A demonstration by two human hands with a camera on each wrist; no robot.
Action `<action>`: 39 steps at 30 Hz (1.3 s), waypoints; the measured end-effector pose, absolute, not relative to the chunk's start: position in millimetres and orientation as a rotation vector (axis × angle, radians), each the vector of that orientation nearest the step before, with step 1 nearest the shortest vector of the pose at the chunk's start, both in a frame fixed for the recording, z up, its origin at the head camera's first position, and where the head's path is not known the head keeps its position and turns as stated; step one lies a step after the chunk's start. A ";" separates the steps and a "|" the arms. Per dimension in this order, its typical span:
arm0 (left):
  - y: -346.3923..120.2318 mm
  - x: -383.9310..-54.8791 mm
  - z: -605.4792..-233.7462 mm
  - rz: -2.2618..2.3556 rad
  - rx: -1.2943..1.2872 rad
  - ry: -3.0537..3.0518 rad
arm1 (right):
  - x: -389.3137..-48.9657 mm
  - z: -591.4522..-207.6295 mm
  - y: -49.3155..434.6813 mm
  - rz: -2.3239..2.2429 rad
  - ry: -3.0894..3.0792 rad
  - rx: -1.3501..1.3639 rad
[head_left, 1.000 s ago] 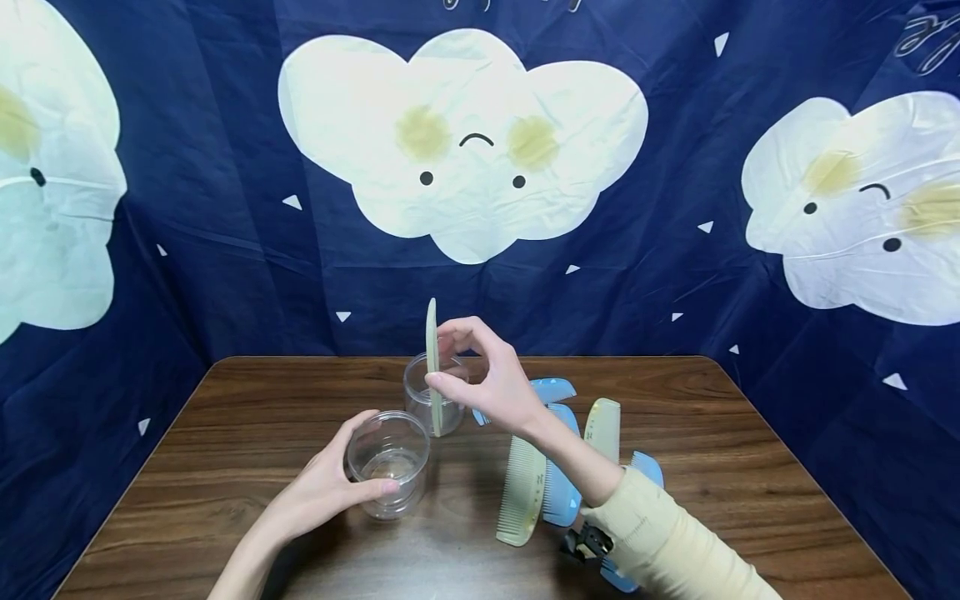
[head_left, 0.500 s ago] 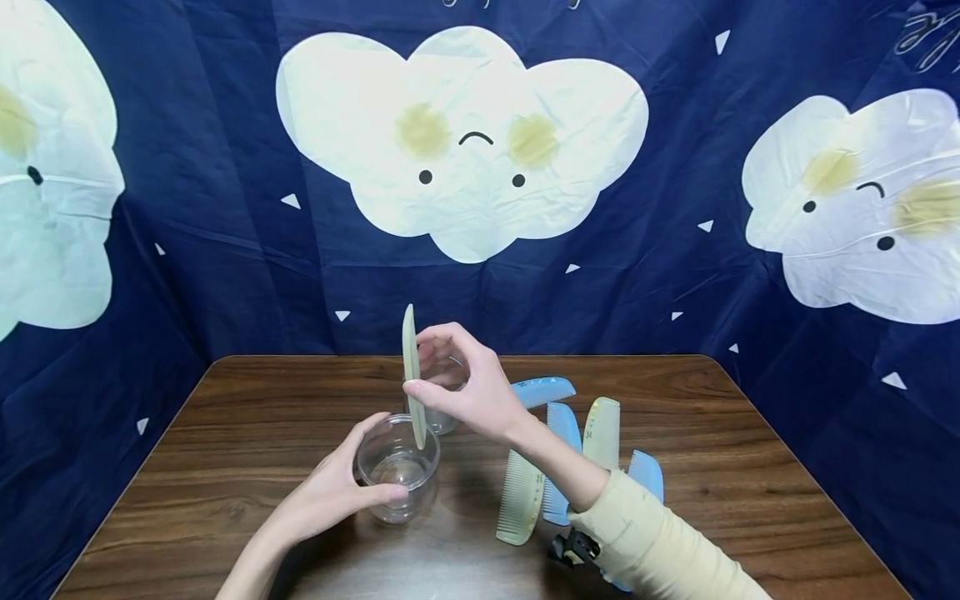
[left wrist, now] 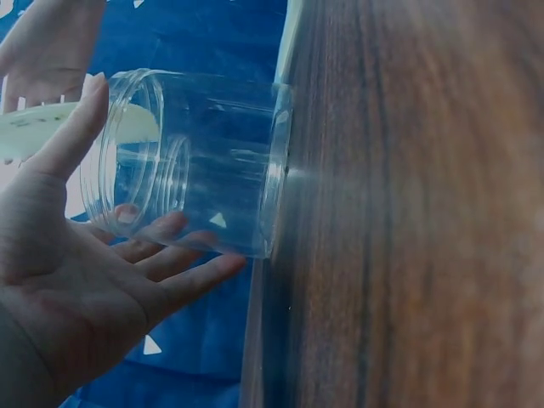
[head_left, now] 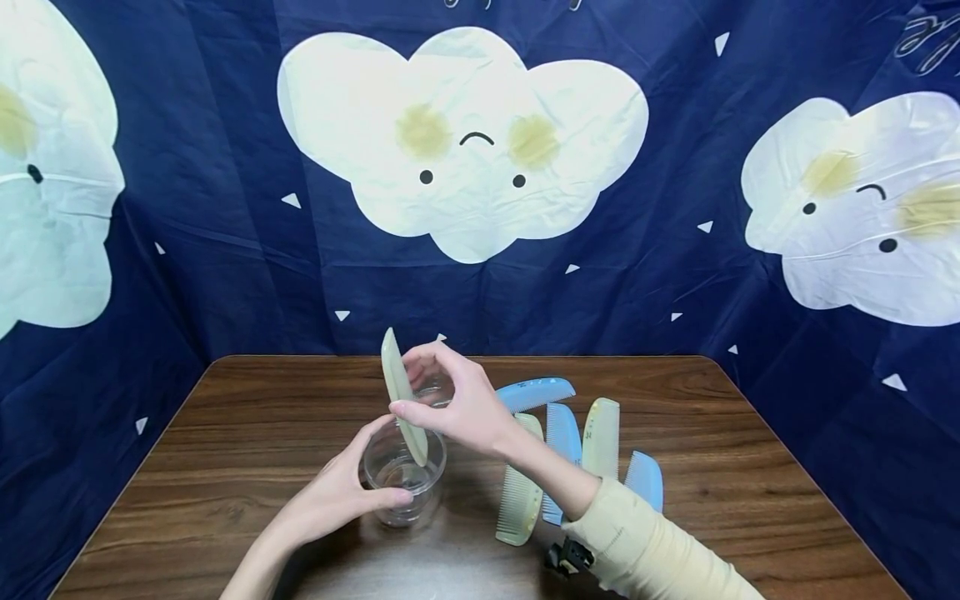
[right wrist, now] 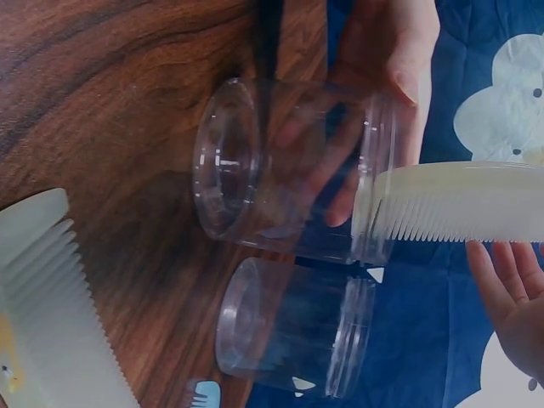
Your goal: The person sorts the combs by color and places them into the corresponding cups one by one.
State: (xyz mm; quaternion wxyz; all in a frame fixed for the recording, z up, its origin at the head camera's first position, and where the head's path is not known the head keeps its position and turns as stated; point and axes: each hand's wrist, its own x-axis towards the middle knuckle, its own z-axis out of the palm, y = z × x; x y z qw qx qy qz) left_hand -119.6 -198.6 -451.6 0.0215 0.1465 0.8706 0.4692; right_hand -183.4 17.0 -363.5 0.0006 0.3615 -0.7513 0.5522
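Observation:
My left hand grips a clear plastic jar, thumb on the near side and fingers round the far side. The jar stands upright on the table with its mouth uncovered. In my right hand a pale green comb is pinched between thumb and fingers, tilted with its upper end leaning left. Its lower end dips into the jar's mouth, as the left wrist view shows of the comb tip. A second clear jar stands just behind, largely hidden by my right hand in the head view.
Right of the jars lie several combs, among them a blue comb, a pale green comb and another blue comb. My right forearm crosses over some of them. A dark blue cloth with clouds hangs behind the wooden table.
My right hand has moved left and down with the comb, which has gone from upright beside the jar to tilted into its mouth. The left hand and jar have shifted slightly right.

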 end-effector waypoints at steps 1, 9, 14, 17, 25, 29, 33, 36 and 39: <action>-198.5 -119.3 -451.4 1.454 0.450 2.698 | -183.5 -365.0 16.8 1.723 -2.371 1.133; -198.7 -118.8 -451.0 1.454 0.413 2.677 | -183.6 -374.3 13.9 1.665 -2.432 1.123; -199.4 -119.4 -450.1 1.400 0.359 2.677 | -183.5 -380.9 11.7 1.595 -2.486 1.097; -199.0 -119.9 -450.3 1.392 0.348 2.675 | -183.6 -385.1 10.8 1.516 -2.501 1.105; -198.3 -121.3 -452.0 1.468 0.425 2.656 | -181.7 -392.6 10.7 1.312 -2.538 1.166; -198.3 -122.8 -454.2 1.499 0.466 2.643 | -180.8 -394.7 11.0 1.277 -2.572 1.146; -198.0 -125.6 -456.8 1.523 0.550 2.640 | -181.5 -396.0 11.6 1.260 -2.567 1.140; -198.2 -126.8 -457.9 1.543 0.579 2.625 | -182.8 -396.5 13.1 1.264 -2.540 1.160; -198.4 -126.4 -457.9 1.534 0.559 2.626 | -184.1 -397.1 15.7 1.268 -2.529 1.165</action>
